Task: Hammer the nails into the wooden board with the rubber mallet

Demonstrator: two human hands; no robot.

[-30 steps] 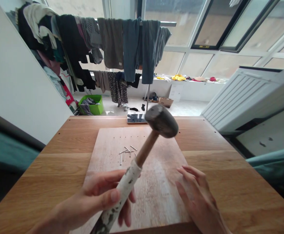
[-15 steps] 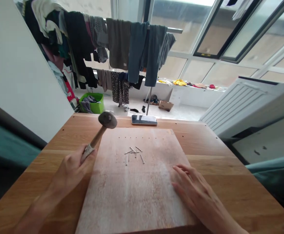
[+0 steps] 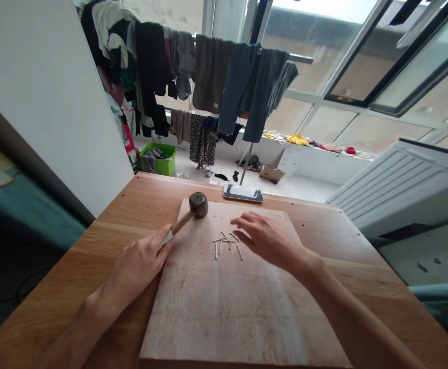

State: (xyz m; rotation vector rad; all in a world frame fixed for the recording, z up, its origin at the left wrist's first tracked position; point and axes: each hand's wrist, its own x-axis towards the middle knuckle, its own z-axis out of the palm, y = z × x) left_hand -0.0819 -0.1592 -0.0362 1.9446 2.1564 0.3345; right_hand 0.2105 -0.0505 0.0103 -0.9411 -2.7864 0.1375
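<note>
My left hand (image 3: 143,259) is closed round the handle of a mallet (image 3: 198,205) with a dark head and a wooden shaft. The mallet's head is over the far left corner of a pale wooden board (image 3: 224,312). Several loose silvery nails (image 3: 226,240) lie in a small heap on the board. Just right of them, my right hand (image 3: 262,238) hovers with its fingers stretched out, fingertips close to the nails. Nothing shows in those fingers. A row of small holes runs along the board's far side, partly hidden by my right hand.
The board lies on a brown wooden table (image 3: 104,256). A phone (image 3: 243,193) rests at the table's far edge. Beyond are a green basket (image 3: 166,166), hanging clothes (image 3: 212,72) and a cardboard box (image 3: 271,173). A white panelled unit (image 3: 396,174) stands at the right.
My right hand has moved from the board's right edge forward and left to the nails. The mallet has come lower and further right over the board. The view has turned slightly.
</note>
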